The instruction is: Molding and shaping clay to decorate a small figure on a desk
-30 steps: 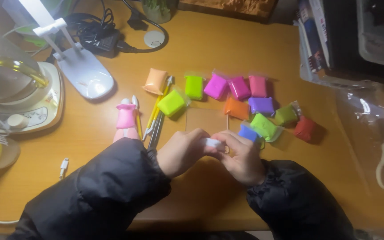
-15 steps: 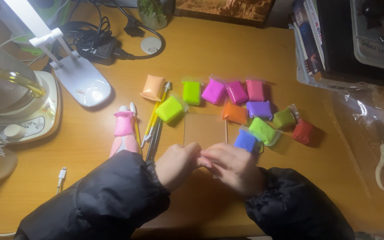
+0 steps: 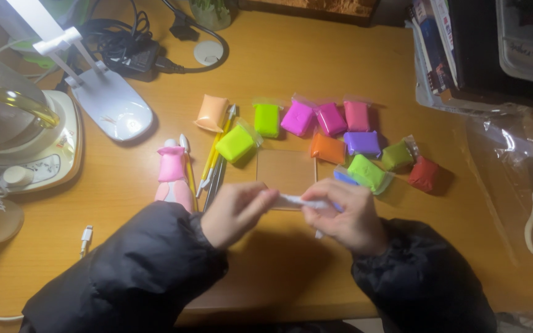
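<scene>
A thin, pale whitish strip of soft clay (image 3: 297,201) stretches flat and slightly blurred between both hands, just above the wooden tabletop (image 3: 316,55) and the clear square board (image 3: 285,169). The left hand (image 3: 235,213) has its fingers pinched closed on one end; the right hand (image 3: 347,213) grips the other end likewise. Bright wrapped clay packets (image 3: 331,118) lie beyond.

Warm dim light, motion-blurred hands (image 3: 291,209)
</scene>
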